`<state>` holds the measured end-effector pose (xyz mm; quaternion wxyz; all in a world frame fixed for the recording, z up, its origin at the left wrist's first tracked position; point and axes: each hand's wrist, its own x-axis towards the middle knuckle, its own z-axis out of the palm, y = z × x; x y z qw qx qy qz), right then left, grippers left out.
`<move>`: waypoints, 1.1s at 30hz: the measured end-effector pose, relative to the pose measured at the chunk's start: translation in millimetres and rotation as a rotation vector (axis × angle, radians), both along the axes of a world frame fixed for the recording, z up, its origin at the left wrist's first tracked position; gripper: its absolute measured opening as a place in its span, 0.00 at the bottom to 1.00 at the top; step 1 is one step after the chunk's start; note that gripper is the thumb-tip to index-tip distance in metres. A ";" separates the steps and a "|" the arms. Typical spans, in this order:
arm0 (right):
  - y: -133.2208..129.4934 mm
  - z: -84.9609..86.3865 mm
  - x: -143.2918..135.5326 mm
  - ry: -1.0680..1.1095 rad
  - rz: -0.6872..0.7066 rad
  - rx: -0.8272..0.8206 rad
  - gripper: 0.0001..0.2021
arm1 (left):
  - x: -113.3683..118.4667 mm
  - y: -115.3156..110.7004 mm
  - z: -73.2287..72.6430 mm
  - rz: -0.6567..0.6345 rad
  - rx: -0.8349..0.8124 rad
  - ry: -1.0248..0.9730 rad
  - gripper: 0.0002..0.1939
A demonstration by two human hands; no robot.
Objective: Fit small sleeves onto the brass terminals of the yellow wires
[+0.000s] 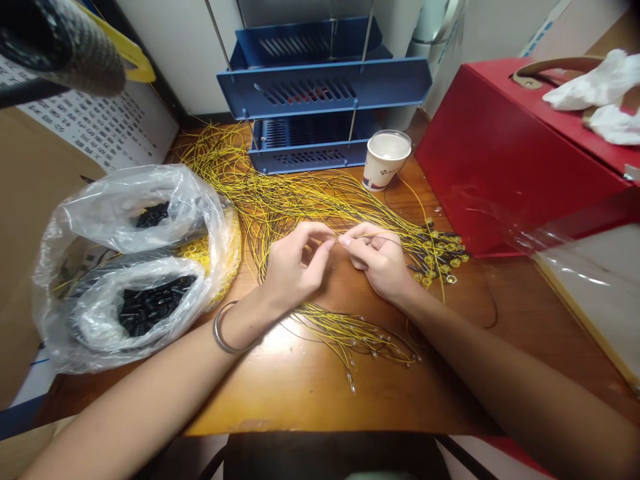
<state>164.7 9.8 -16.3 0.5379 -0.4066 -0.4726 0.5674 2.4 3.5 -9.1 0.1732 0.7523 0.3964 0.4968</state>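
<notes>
Where hands (295, 267) meet, yellow wire (369, 234) pinched; wire bundle (300, 193) beyond.

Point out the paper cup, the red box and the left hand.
Paper cup (381, 168): head view, on its outer side.
Red box (493, 160): head view, front face.
Left hand (291, 268): head view, back of the hand.

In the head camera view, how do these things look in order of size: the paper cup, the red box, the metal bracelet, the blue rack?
1. Red box
2. Blue rack
Not ranked: paper cup and metal bracelet; they span nearly alike.
</notes>
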 end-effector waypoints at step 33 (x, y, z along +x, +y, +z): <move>-3.1 4.1 0.0 -0.112 0.003 0.044 0.08 | -2.5 1.3 -2.8 -0.040 -0.045 0.028 0.05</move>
